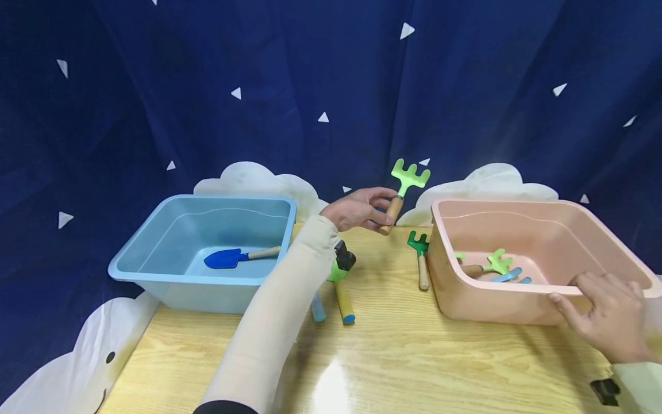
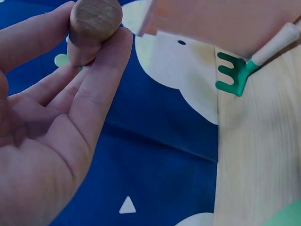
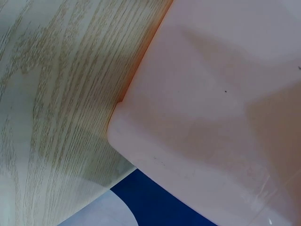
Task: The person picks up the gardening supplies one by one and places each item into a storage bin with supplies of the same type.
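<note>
My left hand (image 1: 362, 208) holds a small light-green hand rake (image 1: 410, 177) by its wooden handle, tines up, above the table between two tubs. In the left wrist view, the handle's round end (image 2: 96, 19) sits between thumb and fingers. At the right, my right hand (image 1: 610, 313) grips the near rim of the pink tub (image 1: 491, 300), fingers over the edge and thumb outside. Inside that tub lie another light-green rake (image 1: 499, 262) and light-blue pieces (image 1: 508, 275). The right wrist view shows only the tub's wall (image 3: 188, 127), table and curtain; the hand is out of it.
A dark-green rake (image 1: 422, 270) lies against the pink tub's left side. The blue tub (image 1: 201, 280) at left contains a blue trowel (image 1: 223, 259). A yellow-handled green tool (image 1: 345, 302) and a light-blue handle (image 1: 318, 309) lie partly behind my left forearm. A dark-blue curtain (image 1: 279, 46) hangs behind.
</note>
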The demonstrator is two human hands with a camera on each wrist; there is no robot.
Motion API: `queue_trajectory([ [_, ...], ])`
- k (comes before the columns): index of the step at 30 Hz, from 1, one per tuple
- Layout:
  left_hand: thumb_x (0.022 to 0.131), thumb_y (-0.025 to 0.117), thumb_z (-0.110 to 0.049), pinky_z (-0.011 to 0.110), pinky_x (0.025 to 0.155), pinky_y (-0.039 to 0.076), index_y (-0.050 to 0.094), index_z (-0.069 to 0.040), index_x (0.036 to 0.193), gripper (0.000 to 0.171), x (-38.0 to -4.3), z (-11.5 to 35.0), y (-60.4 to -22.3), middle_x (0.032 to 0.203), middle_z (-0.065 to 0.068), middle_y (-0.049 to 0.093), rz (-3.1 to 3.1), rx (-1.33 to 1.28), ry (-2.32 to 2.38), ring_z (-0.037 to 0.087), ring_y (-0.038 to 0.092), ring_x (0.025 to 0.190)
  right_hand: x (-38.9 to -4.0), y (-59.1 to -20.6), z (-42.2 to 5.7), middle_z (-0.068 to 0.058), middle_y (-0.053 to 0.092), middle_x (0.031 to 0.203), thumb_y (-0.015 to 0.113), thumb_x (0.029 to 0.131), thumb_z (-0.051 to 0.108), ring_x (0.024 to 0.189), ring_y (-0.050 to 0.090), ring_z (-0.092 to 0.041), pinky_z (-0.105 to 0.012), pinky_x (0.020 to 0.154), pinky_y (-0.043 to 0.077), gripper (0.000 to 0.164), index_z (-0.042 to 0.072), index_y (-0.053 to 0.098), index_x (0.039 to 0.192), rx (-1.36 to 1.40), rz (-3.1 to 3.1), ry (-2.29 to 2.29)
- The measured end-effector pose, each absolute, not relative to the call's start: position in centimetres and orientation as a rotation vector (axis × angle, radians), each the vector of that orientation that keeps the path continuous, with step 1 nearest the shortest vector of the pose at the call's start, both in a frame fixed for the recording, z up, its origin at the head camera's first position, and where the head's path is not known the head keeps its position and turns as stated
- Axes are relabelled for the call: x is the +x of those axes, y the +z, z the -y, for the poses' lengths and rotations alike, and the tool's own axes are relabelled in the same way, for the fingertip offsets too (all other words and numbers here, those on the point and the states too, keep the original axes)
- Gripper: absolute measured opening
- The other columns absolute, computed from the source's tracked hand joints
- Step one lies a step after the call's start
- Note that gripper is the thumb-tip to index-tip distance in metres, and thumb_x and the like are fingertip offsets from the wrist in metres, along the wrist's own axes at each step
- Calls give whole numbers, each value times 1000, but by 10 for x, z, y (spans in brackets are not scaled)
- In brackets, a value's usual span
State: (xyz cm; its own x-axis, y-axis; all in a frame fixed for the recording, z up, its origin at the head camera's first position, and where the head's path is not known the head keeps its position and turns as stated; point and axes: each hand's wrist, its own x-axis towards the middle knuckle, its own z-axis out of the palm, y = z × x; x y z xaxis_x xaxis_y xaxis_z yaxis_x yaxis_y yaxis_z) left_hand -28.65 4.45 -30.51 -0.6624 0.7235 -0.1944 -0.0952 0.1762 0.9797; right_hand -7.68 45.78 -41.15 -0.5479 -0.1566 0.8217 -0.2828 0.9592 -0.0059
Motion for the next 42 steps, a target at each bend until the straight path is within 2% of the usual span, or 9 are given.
queue_trajectory([
  [9, 88, 64, 11, 40, 88, 59, 36, -13, 152, 74, -285, -64, -290, 148, 15, 49, -1785, 641, 1529, 30, 63, 107, -77, -413, -458, -11, 53, 58, 39, 87, 81, 62, 46, -37, -42, 61, 18, 79, 6, 57, 70, 307, 2158, 181],
  [15, 87, 65, 8, 33, 82, 58, 38, -14, 152, 73, -281, -82, -284, 148, 13, 51, -1792, 690, 1490, 24, 63, 103, -77, -412, -458, -10, 52, 58, 38, 87, 81, 62, 44, -37, -43, 61, 18, 79, 6, 55, 69, 305, 2169, 188],
  [22, 86, 64, 10, 41, 88, 59, 40, -13, 150, 72, -276, -109, -281, 148, 15, 50, -1709, 695, 1520, 24, 60, 105, -77, -413, -459, -10, 50, 56, 38, 87, 82, 60, 44, -38, -44, 61, 18, 80, 6, 53, 68, 308, 2152, 178],
  [30, 87, 64, 9, 44, 93, 56, 41, -13, 149, 70, -270, -127, -282, 149, 14, 49, -1689, 714, 1511, 23, 60, 108, -80, -413, -459, -10, 50, 56, 39, 87, 81, 57, 44, -37, -42, 60, 18, 79, 6, 54, 67, 326, 2140, 167],
  [33, 87, 64, 8, 41, 91, 57, 40, -14, 150, 70, -268, -136, -284, 149, 14, 49, -1669, 735, 1522, 21, 60, 109, -76, -409, -462, -10, 54, 59, 48, 86, 76, 59, 46, -39, -44, 59, 20, 70, 8, 55, 69, 293, 2207, 175],
  [37, 86, 64, 8, 33, 81, 57, 40, -15, 150, 72, -261, -154, -287, 149, 12, 50, -1644, 763, 1528, 18, 61, 104, -67, -403, -469, -11, 55, 59, 53, 86, 72, 61, 47, -40, -45, 60, 21, 65, 8, 57, 73, 262, 2287, 156],
  [42, 84, 64, 12, 31, 75, 58, 43, -14, 149, 73, -253, -174, -288, 144, 11, 54, -1635, 743, 1532, 16, 61, 97, -65, -403, -470, -11, 54, 58, 51, 86, 75, 63, 46, -38, -33, 61, 23, 70, 6, 57, 73, 309, 2247, 184],
])
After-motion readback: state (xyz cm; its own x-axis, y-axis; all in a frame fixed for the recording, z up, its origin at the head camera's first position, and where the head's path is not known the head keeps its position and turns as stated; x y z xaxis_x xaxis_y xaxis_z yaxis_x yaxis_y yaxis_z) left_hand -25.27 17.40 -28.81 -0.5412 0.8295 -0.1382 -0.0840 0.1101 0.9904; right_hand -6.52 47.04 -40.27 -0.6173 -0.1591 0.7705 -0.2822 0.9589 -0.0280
